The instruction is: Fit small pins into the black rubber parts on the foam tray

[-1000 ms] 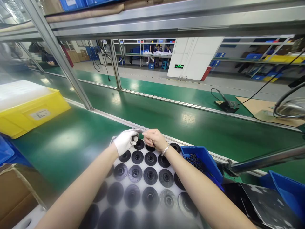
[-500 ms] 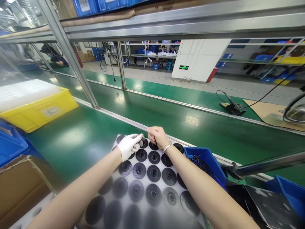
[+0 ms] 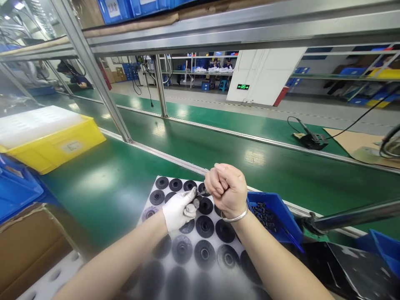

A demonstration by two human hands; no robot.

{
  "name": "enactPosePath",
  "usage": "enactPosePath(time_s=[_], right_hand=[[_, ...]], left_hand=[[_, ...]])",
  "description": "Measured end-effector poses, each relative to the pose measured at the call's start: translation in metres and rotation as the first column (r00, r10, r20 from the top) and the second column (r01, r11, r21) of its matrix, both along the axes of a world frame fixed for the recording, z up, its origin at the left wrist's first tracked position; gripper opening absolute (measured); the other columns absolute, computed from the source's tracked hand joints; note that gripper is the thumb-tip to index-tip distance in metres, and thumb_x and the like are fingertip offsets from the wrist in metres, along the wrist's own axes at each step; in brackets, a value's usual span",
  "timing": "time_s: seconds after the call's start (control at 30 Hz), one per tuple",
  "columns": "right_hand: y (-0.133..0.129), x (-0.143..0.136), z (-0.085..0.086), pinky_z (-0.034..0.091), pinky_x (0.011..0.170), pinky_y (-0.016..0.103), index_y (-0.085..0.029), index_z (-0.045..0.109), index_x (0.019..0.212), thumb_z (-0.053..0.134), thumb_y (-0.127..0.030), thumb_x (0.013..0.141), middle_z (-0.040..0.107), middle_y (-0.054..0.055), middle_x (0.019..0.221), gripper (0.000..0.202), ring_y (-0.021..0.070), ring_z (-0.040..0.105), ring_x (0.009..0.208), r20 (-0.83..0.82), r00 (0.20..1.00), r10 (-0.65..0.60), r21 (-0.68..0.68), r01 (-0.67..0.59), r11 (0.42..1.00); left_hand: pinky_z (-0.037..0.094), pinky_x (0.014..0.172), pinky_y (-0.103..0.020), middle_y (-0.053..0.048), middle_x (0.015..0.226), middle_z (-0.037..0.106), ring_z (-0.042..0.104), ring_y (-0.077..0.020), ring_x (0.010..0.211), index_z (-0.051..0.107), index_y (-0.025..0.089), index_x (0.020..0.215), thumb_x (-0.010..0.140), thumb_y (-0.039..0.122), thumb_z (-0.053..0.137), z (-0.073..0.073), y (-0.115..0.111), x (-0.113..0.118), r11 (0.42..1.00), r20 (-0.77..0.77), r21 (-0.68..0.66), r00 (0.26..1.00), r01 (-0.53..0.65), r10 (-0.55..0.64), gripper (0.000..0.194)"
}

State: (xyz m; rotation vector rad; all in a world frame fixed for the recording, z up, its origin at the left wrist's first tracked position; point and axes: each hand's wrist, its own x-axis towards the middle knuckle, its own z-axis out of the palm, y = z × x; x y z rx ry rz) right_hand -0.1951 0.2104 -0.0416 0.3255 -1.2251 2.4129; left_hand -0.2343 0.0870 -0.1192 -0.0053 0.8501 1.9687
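My left hand (image 3: 179,210), in a white glove with dark smudges on its fingertips, is closed in a pinch around a small dark part (image 3: 200,193). Just to its right is my bare right hand (image 3: 228,187), a bracelet at the wrist. Its fingers are curled into a fist near that part, and whatever they hold is hidden. Both hands hover over a white foam sheet (image 3: 193,239) carrying rows of round black discs (image 3: 204,226) with raised centre rings. My arms cover some discs, and the near rows are blurred.
A blue bin (image 3: 283,208) of small dark pieces stands right of the foam. At left are a yellow crate (image 3: 59,148) with white foam, a blue bin (image 3: 18,187) and a cardboard box (image 3: 34,246). A metal post (image 3: 93,75) rises from the green bench.
Both hands have moved right and nearer to me. My right hand has turned, its fist now facing up more. Discs at the foam's far left corner have come into view.
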Motion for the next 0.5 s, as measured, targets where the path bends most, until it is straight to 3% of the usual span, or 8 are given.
enactPosePath(time_s=[0.17, 0.3, 0.4, 0.5], right_hand=[[0.0015, 0.0005, -0.0028, 0.019, 0.035, 0.021, -0.019, 0.031, 0.049, 0.054, -0.022, 0.086, 0.029, -0.006, 0.038, 0.044, 0.0075, 0.027, 0.033, -0.011, 1.000, 0.010, -0.014, -0.011, 1.000], [0.0009, 0.0011, -0.0049, 0.019, 0.035, 0.020, -0.019, 0.030, 0.048, 0.055, -0.023, 0.086, 0.030, -0.006, 0.038, 0.046, 0.0071, 0.028, 0.033, 0.000, 1.000, 0.018, 0.007, -0.018, 1.000], [-0.0019, 0.0006, -0.0079, 0.019, 0.034, 0.019, -0.019, 0.030, 0.048, 0.058, -0.026, 0.085, 0.029, -0.007, 0.037, 0.047, 0.0067, 0.028, 0.032, 0.019, 0.999, 0.029, 0.014, -0.029, 0.999], [-0.0030, 0.0000, -0.0090, 0.020, 0.034, 0.019, -0.019, 0.031, 0.047, 0.059, -0.027, 0.085, 0.030, -0.007, 0.037, 0.047, 0.0066, 0.028, 0.031, 0.023, 0.999, 0.034, 0.039, -0.035, 0.999]], left_hand=[[0.016, 0.037, -0.011, 0.003, 0.059, 0.047, 0.027, 0.0009, 0.038, 0.041, 0.015, 0.078, 0.087, 0.033, 0.061, 0.0000, -0.0014, 0.0009, 1.000, 0.016, -0.010, 1.000, -0.004, 0.004, 0.029], [0.016, 0.039, -0.012, 0.005, 0.059, 0.045, 0.024, 0.0013, 0.039, 0.041, 0.014, 0.077, 0.081, 0.038, 0.067, -0.0034, 0.0021, 0.0033, 0.999, -0.027, 0.021, 0.999, 0.033, -0.032, 0.036], [0.017, 0.041, -0.013, 0.006, 0.059, 0.040, 0.027, -0.0006, 0.044, 0.043, 0.014, 0.078, 0.072, 0.042, 0.074, -0.0044, 0.0041, 0.0054, 1.000, -0.166, -0.027, 0.986, -0.004, -0.001, 0.041], [0.019, 0.043, -0.016, 0.007, 0.058, 0.034, 0.027, -0.0033, 0.048, 0.048, 0.014, 0.077, 0.072, 0.046, 0.072, 0.0002, 0.0019, 0.0029, 0.989, -0.407, -0.132, 0.914, -0.067, 0.008, 0.040]])
